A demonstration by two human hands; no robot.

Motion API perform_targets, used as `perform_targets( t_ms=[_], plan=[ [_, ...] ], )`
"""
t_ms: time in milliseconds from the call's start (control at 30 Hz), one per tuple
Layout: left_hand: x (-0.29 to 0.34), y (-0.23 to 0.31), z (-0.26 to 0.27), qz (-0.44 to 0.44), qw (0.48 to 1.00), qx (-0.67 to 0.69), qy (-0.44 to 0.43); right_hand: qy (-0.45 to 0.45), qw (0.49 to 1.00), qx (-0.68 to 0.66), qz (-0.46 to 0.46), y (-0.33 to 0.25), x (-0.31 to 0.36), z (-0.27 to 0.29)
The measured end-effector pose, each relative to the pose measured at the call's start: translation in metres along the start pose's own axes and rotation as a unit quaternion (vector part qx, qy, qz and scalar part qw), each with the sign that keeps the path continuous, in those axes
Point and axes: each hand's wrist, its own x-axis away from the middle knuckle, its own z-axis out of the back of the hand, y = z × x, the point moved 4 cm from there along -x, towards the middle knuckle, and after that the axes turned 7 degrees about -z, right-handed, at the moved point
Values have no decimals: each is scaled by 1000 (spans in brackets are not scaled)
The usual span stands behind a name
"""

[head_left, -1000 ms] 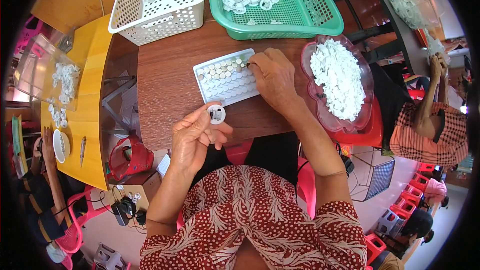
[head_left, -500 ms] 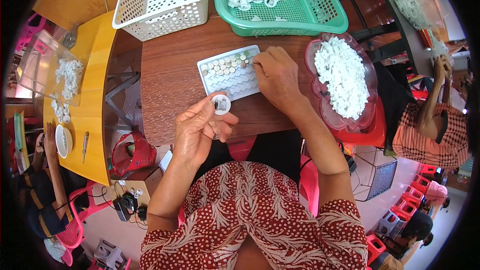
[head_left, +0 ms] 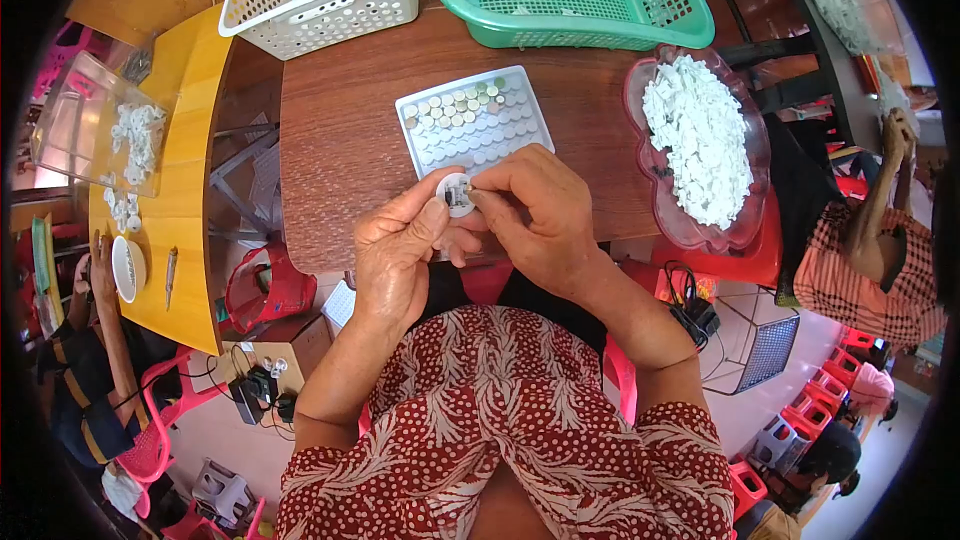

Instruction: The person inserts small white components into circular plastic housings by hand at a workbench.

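Observation:
My left hand (head_left: 398,240) pinches a round white plastic housing (head_left: 456,202) between thumb and fingers, just off the table's near edge. Its open face shows a dark and metallic inside. My right hand (head_left: 540,210) is closed, thumb and forefinger meeting at the housing's right rim. Whatever small piece sits between those fingertips is mostly hidden. Just beyond both hands lies a white tray (head_left: 532,105) with rows of round pockets. Small silvery button cells (head_left: 458,108) fill part of its far rows, while the nearer pockets show white.
A white perforated basket (head_left: 335,25) and a green basket (head_left: 590,32) of white rings stand at the back. On the right, a pink scalloped dish (head_left: 655,195) holds heaped small white parts (head_left: 697,140). A yellow table (head_left: 185,110) stands left. Other people sit on both sides.
My right hand has come from the tray's right side, toward me and left, to meet the housing. My left hand still holds the housing in much the same place.

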Motion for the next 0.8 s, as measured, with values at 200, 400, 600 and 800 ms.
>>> perform_targets(
  t_ms=[200, 400, 600, 800],
  plan=[
    [7, -1, -5, -45, 999, -19, 15, 43, 987, 85, 128, -7, 10, -6],
    [11, -4, -2, -93, 993, -66, 3, 43, 968, 159, 188, -17, 13, -9],
    [13, -6, -2, -74, 995, -67, 2, -44, 997, 63, 29, -6, 9, -3],
    [13, -5, -4, -81, 991, -108, -13, -159, 882, -207, -392, 13, 5, -3]
  ],
)
